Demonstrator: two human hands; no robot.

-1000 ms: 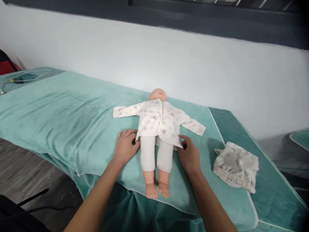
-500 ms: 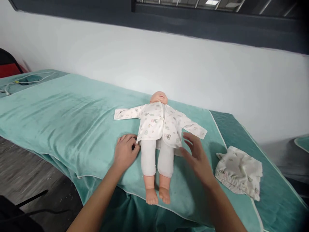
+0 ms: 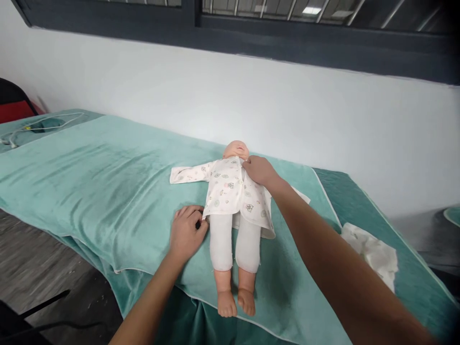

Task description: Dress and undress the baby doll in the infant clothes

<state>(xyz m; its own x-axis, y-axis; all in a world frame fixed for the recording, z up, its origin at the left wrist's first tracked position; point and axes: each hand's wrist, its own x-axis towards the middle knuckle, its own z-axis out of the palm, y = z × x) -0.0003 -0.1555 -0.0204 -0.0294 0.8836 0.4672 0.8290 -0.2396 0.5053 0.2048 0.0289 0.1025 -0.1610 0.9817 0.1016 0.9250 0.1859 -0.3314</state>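
A baby doll [image 3: 227, 302] lies on its back on a green sheet, feet toward me, in white leggings [image 3: 221, 242]. Its patterned white jacket [image 3: 224, 187] has sleeves spread out. My left hand [image 3: 188, 232] rests on the sheet beside the jacket's lower left corner, thumb and forefinger pinched at the hem. Up at the collar, my right hand [image 3: 259, 170] has its fingers closed on the jacket's front edge, just below the doll's head [image 3: 236, 149]. My right forearm covers part of the right sleeve.
A crumpled white cloth [image 3: 373, 254] lies on the right, partly behind my right forearm. White cables [image 3: 64, 120] lie on the far left end of the bed. A wall [image 3: 215, 91] stands behind, and a red and black chair [image 3: 14, 110] is at the left.
My right hand has moved up from beside the jacket's lower right edge to the collar and closed there. The left hand has stayed at the hem. The view has tilted slightly up.
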